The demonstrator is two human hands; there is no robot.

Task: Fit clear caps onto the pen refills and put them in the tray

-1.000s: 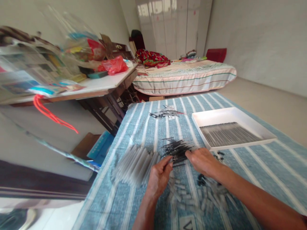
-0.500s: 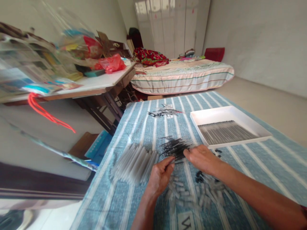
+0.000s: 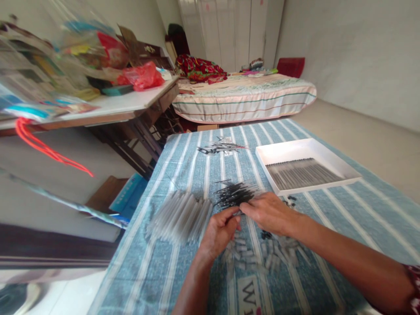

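My left hand [image 3: 217, 231] is closed in a pinch over the striped cloth, just right of a bundle of frosted, translucent pen barrels [image 3: 182, 217]. My right hand [image 3: 269, 213] is pinched too, its fingertips meeting those of my left hand. Anything between the fingers is too small or hidden to make out. Right behind the fingertips lies a pile of thin black-tipped pen refills [image 3: 233, 193]. Short translucent sleeves [image 3: 244, 253] are scattered in front of my hands. Small black plugs [image 3: 266, 235] lie under my right wrist.
A white box lid [image 3: 331, 186] at the right holds a row of grey pens [image 3: 303, 173]. Farther back lie loose thin sticks [image 3: 219, 146] on the striped tablecloth [image 3: 190, 168]. A cluttered side table [image 3: 131, 105] stands at the left, a bed [image 3: 246, 98] beyond.
My right hand has moved left and away from the refill pile, bringing its fingertips to those of my left hand. The whole view has shifted slightly.
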